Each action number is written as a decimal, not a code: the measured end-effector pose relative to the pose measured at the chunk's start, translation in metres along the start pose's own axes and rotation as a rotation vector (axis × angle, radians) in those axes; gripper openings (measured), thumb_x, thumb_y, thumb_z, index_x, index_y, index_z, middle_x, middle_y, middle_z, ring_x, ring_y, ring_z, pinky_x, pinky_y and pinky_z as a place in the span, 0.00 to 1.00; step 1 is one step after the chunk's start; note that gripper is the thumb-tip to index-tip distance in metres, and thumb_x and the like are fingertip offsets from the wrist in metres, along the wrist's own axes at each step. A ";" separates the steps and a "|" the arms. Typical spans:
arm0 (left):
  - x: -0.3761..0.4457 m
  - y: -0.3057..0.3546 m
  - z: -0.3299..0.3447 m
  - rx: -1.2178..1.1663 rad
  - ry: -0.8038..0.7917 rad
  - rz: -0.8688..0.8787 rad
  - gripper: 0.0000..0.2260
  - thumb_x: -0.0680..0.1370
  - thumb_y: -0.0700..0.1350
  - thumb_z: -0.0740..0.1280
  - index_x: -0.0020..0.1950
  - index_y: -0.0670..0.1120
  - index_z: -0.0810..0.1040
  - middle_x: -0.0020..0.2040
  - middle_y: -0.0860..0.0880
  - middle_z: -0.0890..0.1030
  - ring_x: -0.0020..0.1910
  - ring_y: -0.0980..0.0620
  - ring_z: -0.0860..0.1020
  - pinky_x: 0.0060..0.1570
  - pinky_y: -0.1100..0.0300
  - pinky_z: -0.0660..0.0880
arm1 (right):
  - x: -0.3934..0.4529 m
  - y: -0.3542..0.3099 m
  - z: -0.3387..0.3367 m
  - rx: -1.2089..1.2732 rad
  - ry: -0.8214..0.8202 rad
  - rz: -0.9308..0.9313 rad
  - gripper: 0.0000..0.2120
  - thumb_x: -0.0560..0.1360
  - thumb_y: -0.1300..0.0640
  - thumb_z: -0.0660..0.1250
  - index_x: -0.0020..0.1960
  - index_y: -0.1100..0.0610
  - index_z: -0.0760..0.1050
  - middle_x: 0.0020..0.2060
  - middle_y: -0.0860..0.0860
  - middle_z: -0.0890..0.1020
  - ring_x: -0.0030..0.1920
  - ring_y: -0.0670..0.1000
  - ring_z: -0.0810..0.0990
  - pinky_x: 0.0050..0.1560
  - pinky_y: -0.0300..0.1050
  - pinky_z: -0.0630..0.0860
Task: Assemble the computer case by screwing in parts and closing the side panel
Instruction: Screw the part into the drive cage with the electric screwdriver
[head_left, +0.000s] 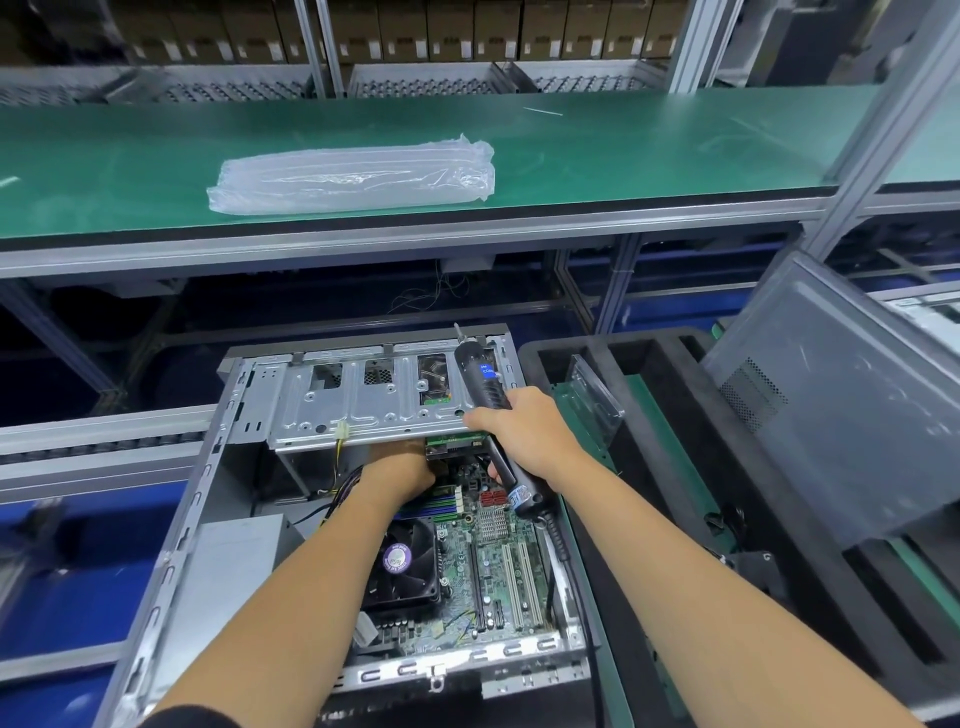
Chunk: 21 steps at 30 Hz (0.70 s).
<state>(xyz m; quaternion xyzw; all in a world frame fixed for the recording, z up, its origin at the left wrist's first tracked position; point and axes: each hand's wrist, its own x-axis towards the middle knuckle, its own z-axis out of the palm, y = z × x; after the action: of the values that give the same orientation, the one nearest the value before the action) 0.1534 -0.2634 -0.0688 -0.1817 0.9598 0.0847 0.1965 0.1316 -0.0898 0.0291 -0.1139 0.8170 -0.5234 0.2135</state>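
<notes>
On the far green bench (623, 156), left of centre, lies a clear plastic bag (353, 179), flat and crumpled at its right end. Below and nearer, the open computer case (176, 519) lies on its side with its open face up, its left wall running from the lower left up toward the drive cage (358, 400), a pale metal bracket spanning the far end of the case. A yellow-wired connector (341, 431) hangs at the cage's near edge. Inside the case the motherboard (493, 561) shows, with a black CPU fan (402, 558) bearing a purple round label to the left of the expansion slots. The left hand (402, 467) reaches in under the near edge of the drive cage, beside a bundle of dark cables; its fingers are hidden by the cage, so whether it holds anything cannot be told. The right hand (524, 423) is curled tightly round a black electric screwdriver (480, 374), whose bit points away and upward over the right end of the drive cage while its cord end trails back toward the person over the case's right wall. Right of the case sits a black foam tray (649, 467) with green inserts, and against its far right side leans the grey side panel (831, 415), tilted, vent holes visible.
</notes>
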 end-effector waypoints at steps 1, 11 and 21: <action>0.000 0.001 0.000 0.009 0.012 0.000 0.08 0.78 0.49 0.61 0.53 0.47 0.73 0.53 0.45 0.78 0.49 0.46 0.76 0.46 0.58 0.71 | 0.000 0.000 0.000 -0.004 0.000 0.000 0.13 0.71 0.55 0.71 0.38 0.58 0.68 0.33 0.56 0.71 0.31 0.57 0.74 0.36 0.52 0.71; -0.031 -0.011 -0.014 0.021 0.055 0.109 0.07 0.79 0.44 0.58 0.51 0.43 0.73 0.52 0.42 0.80 0.45 0.44 0.76 0.41 0.57 0.69 | -0.005 -0.003 -0.003 -0.040 0.004 0.005 0.17 0.71 0.53 0.72 0.38 0.57 0.63 0.33 0.55 0.67 0.32 0.54 0.69 0.38 0.49 0.65; -0.055 -0.028 -0.014 -0.128 0.171 0.111 0.08 0.78 0.41 0.62 0.54 0.39 0.74 0.53 0.39 0.78 0.51 0.40 0.77 0.43 0.55 0.72 | -0.013 -0.007 -0.001 -0.077 0.009 0.010 0.17 0.73 0.52 0.72 0.40 0.57 0.64 0.32 0.52 0.66 0.34 0.55 0.71 0.40 0.48 0.64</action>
<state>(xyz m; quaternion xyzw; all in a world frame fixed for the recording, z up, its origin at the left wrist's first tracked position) 0.2061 -0.2754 -0.0358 -0.1470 0.9743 0.1407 0.0970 0.1428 -0.0865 0.0384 -0.1153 0.8380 -0.4911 0.2079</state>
